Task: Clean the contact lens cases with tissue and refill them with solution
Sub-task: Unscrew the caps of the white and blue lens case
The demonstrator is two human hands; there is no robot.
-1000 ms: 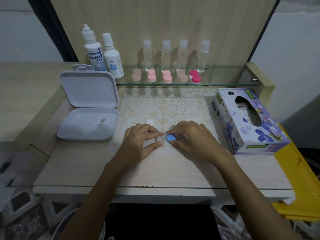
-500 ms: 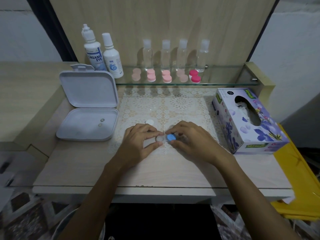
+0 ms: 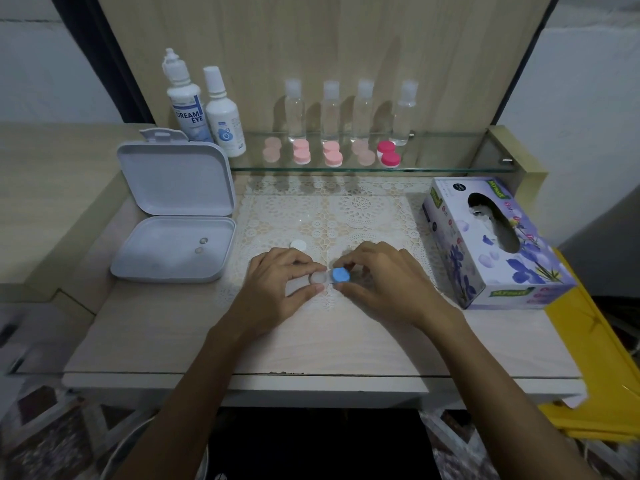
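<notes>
Head view. The small translucent two-well contact lens case (image 3: 327,278) lies flat on the cream lace mat (image 3: 346,216) at the middle of the pale wooden tabletop (image 3: 173,341), low and braced so that neither well can tip. The left hand (image 3: 277,289) pinches the uncapped clear well between thumb and forefinger, apparently to keep the case from turning. The right hand (image 3: 377,282) curls its fingers (image 3: 349,263) round the round blue screw cap (image 3: 341,274) on the other well, a grip suited to twisting; whether the cap is being loosened or tightened cannot be told. A round white cap (image 3: 298,244) lies on the mat just behind the left hand, set aside within reach. The purple floral tissue box (image 3: 491,251) stands near the right hand, and two white solution bottles (image 3: 204,112) stand upright at the back left, both placed for the wiping and refilling judged yet to come. An open grey plastic hinged box (image 3: 173,220) rests at the left
</notes>
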